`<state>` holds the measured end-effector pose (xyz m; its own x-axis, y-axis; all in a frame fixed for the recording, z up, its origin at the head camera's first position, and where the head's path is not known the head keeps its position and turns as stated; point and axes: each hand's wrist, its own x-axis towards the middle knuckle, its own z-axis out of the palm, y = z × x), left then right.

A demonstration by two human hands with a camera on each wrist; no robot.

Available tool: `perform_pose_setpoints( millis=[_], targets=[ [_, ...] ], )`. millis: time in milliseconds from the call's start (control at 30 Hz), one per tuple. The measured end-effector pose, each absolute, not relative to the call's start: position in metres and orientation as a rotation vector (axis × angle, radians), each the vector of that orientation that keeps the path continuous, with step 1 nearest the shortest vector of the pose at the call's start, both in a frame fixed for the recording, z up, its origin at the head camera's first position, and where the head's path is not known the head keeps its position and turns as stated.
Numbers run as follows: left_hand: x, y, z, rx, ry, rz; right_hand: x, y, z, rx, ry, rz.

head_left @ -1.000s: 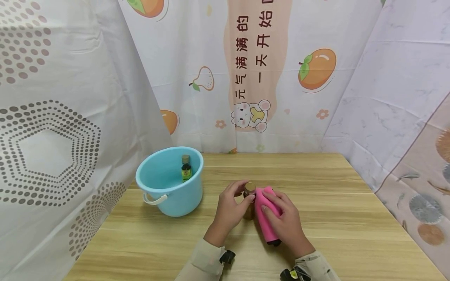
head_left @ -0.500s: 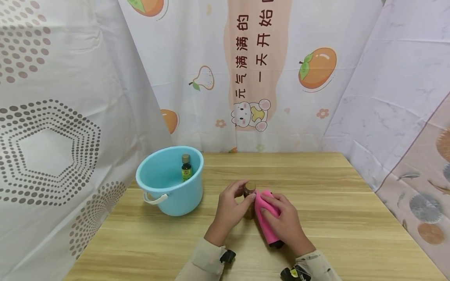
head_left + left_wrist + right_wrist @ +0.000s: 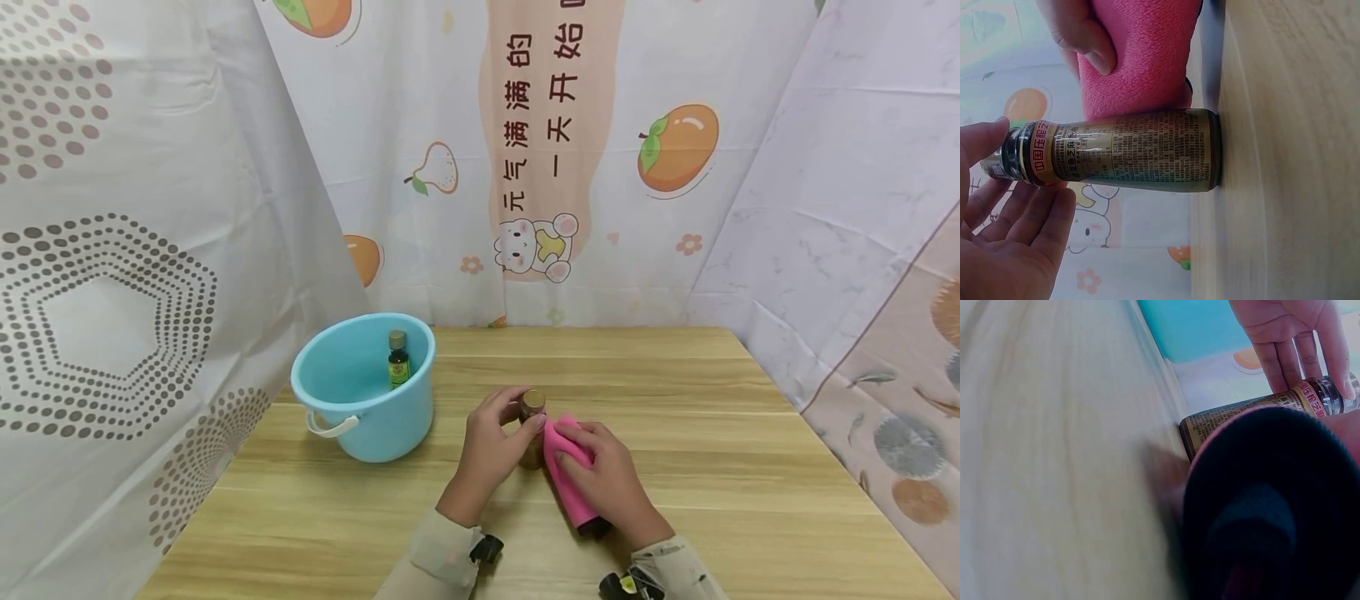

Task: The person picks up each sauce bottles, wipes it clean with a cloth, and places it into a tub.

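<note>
A brown glass bottle (image 3: pixel 532 454) with a gold cap and a densely printed gold label (image 3: pixel 1141 150) stands upright on the table. My left hand (image 3: pixel 491 442) holds it at the neck, between thumb and fingers. Against the bottle's right side lies a pink plush cloth (image 3: pixel 567 479), bunched long, with a black lower end. My right hand (image 3: pixel 611 479) grips this cloth, thumb and fingers pressing into the pile. In the right wrist view the dark rounded end of the cloth (image 3: pixel 1272 456) covers much of the picture and hides part of the bottle.
A light blue bucket (image 3: pixel 386 433) with a white handle stands on the table to the left. Inside it is a small dark bottle (image 3: pixel 398 362) with a green-yellow label. Printed curtains (image 3: pixel 600 283) hang behind the wood-grain table (image 3: pixel 675 367) and along both sides.
The pink cloth has slid a little toward me along the bottle's side, with my right hand gripping it. My left hand and the bottle have stayed in place.
</note>
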<state>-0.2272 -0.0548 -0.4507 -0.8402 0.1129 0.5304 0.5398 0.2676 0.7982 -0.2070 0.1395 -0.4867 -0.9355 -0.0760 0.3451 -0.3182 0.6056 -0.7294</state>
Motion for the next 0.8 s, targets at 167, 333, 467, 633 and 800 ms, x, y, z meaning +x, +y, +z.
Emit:
perform_pose_setpoints(
  millis=[167,333,467,633,800],
  targets=[
    [-0.2278,-0.0543,-0.4526,-0.602,-2.161,-1.618,-0.2074,0.1402,-0.4875,0.314,-2.597,1.227],
    [-0.2274,-0.0546,-0.4532,-0.575,-2.172,-1.603,-0.2085,0.1402,-0.4874,0.314,-2.642,1.173],
    [-0.2277,-0.0555,-0.4529,-0.563,-2.180,-1.589,-0.2090,0.1395,-0.4868,0.320,-2.666,1.111],
    [-0.2278,-0.0544,-0.4514,-0.571,-2.176,-1.561,-0.2088,0.1405,-0.4861,0.315,-2.688,1.094],
    [-0.2262,-0.0553,-0.4513,-0.564,-2.175,-1.530,-0.2095,0.1398,-0.4868,0.314,-2.693,1.113]
  ],
)
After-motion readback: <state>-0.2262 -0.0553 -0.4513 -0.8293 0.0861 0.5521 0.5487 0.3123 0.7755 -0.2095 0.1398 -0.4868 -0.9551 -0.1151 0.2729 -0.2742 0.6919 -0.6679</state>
